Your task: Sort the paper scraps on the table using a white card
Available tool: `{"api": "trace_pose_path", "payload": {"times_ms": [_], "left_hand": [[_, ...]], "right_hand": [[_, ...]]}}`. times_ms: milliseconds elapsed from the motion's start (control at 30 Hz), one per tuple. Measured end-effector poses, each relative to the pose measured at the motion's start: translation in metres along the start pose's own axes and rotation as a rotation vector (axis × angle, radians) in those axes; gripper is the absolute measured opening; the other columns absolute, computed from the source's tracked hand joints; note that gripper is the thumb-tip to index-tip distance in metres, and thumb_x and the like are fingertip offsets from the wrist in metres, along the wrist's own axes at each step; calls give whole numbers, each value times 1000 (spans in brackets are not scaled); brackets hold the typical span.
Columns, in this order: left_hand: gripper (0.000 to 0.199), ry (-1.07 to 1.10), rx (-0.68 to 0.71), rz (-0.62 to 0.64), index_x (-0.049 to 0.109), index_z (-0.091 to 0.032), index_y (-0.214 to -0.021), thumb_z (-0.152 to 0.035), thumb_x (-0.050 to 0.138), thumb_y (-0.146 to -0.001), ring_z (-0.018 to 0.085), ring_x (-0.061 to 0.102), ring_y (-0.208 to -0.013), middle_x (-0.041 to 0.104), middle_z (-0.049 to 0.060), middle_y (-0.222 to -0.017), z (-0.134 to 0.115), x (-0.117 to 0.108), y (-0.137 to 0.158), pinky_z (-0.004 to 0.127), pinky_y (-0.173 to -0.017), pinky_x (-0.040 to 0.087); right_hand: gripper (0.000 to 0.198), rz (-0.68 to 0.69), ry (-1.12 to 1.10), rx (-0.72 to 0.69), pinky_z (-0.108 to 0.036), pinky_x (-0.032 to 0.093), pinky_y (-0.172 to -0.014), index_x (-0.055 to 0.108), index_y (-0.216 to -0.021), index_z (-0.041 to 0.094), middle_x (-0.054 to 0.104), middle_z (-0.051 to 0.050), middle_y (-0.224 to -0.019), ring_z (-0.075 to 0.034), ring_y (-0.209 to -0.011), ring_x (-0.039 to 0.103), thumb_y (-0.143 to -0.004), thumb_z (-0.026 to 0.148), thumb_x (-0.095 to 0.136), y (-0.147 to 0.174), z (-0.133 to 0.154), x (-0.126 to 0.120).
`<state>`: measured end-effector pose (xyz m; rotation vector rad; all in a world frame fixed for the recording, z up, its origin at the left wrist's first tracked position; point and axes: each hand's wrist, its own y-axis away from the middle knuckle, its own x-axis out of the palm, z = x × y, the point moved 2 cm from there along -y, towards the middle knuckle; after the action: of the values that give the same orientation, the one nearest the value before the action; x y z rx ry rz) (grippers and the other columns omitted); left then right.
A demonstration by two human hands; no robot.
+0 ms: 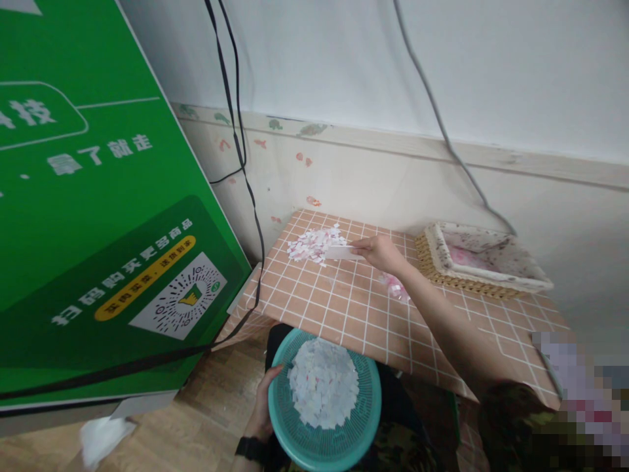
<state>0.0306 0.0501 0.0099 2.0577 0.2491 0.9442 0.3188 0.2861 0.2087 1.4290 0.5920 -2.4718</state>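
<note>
My right hand [382, 253] reaches over the table and is closed on a flat white card [341, 252]. The card's far edge touches a pile of small white and pinkish paper scraps [309, 244] on the table. On my lap, below the table's front edge, rests a teal plastic colander basket [372, 400] holding many similar scraps [324, 387]. My left hand [266, 396] grips the basket's left rim; its other fingers are hidden under the side. A small pink-and-white clear plastic bundle [394, 287] lies beside my right forearm.
A cloth-lined wicker basket [442, 278] stands at the table's back right against the wall. The checked brown tablecloth [314, 298] covers the table. On the left is a large green printed panel [98, 216], with a black strap [257, 262] hanging in front. A white bag [104, 436] lies on the floor.
</note>
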Motion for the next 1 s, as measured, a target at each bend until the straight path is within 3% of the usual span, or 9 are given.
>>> {"api": "trace_pose_path", "payload": {"times_ms": [367,600,733,867,1000], "left_hand": [[19,34,9,30,69,-9,-80,-26,67,-71,26,68,-63,75,9,-70,1,-5,-5,37,-65,52],[21,8,-5,7,69,-8,-81,-26,67,-70,28,69,-65,74,10,-69,-1,-1,-2,41,-70,52],[33,46,-19,-59,69,-11,-97,-25,65,-67,37,68,-79,75,11,-75,-3,8,7,49,-76,50],[35,49,-16,-80,71,-12,-98,-25,65,-66,39,68,-79,74,12,-70,-5,15,14,50,-75,50],[34,42,-21,-84,72,-13,-96,-26,64,-66,40,67,-79,74,12,-71,-5,18,14,52,-74,49]], "right_hand": [[20,219,-89,-29,-25,48,-66,73,-97,28,74,2,-88,-15,-75,67,-82,29,60,22,-2,-28],[22,26,-64,26,-28,49,-73,73,-99,28,72,0,-98,-18,-83,67,-83,28,58,28,-6,-18],[22,67,-3,50,-29,49,-70,72,-99,29,73,0,-95,-19,-80,68,-83,28,58,45,0,-21],[26,1,53,76,-29,48,-67,72,-101,27,73,-2,-89,-19,-74,67,-86,31,52,69,23,-30],[32,-69,67,129,-30,47,-64,69,-105,25,73,-5,-86,-18,-69,66,-89,35,44,82,62,-5]]}}
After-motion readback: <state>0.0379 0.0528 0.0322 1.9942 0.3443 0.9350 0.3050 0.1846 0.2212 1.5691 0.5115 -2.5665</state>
